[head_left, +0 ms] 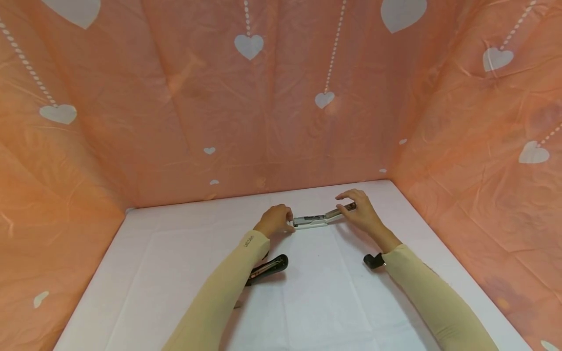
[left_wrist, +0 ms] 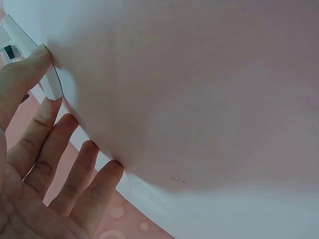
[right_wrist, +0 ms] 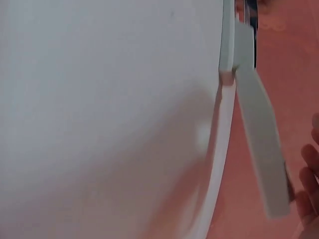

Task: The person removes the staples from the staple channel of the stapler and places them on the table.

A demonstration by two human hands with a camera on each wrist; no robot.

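Near the table's back edge lies a white and grey stapler (head_left: 310, 220), its top arm (head_left: 341, 210) swung open to the right and the metal staple channel exposed. My left hand (head_left: 275, 219) pinches the left end of its base between thumb and index finger. The other left fingers (left_wrist: 65, 149) spread beside the table edge in the left wrist view. At the raised arm is my right hand (head_left: 361, 210), fingers loosely bent and apart. In the right wrist view its fingers (right_wrist: 310, 174) are beside the tip of the pale arm (right_wrist: 264, 149), not wrapped around it.
A black stapler (head_left: 272, 266) lies on the white table (head_left: 316, 292), partly covered by the left forearm. A black device (head_left: 373, 261) sits by the right wrist. Orange cloth with white hearts (head_left: 263, 122) hangs behind and along both sides.
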